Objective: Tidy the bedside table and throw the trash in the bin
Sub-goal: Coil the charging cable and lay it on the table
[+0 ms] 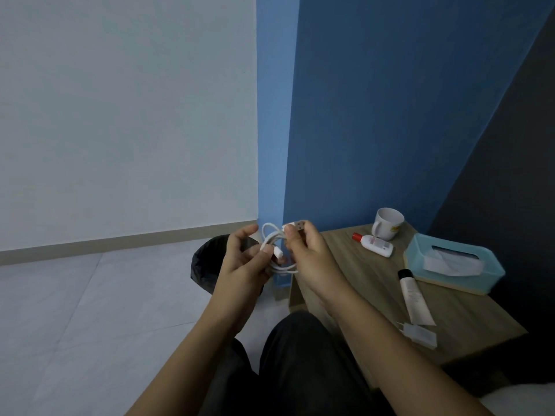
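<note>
Both hands hold a coiled white charging cable point(274, 237) in the air, left of the bedside table point(459, 319). My left hand point(244, 264) pinches one plug end near the coil's middle. My right hand point(312, 253) grips the USB plug end at the top of the coil. Behind my left hand, on the floor, stands a dark bin point(204, 265) lined with a black bag, partly hidden. On the table lie a small white bottle with a red cap point(375, 244), a white tube point(413, 298) and a white charger plug point(420, 334).
A white mug point(387, 223) stands at the table's back corner. A light blue tissue box point(456, 267) sits at the right, near a dark headboard. My dark-trousered knees are below my arms. Pale floor tiles stretch to the left; a blue wall rises behind.
</note>
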